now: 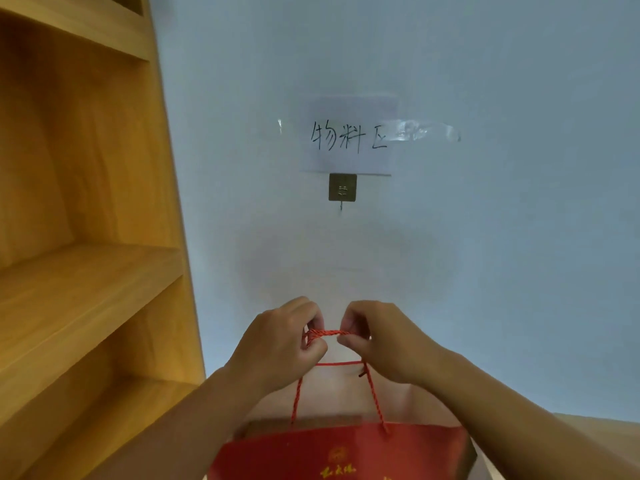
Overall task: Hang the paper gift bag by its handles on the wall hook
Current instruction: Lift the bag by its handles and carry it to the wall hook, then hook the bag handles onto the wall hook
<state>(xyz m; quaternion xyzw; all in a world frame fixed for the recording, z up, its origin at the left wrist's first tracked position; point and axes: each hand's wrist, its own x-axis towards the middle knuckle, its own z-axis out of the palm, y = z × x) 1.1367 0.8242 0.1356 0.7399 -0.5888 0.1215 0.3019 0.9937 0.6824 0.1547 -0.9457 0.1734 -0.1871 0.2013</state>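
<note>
Head view shows the left hand (284, 344) and the right hand (384, 344) close together, each pinching the red rope handles (323, 334) between them. Both handles look bunched into one short bar. The red paper gift bag (343, 452) hangs below the hands. The wall hook (342, 192) is higher up on the white wall (519, 237), well apart, under a paper note (348, 136). Wooden shelves (86, 258) stand at the left. Next, I think, the hands must lift the handles up and drop them over the hook.
</note>
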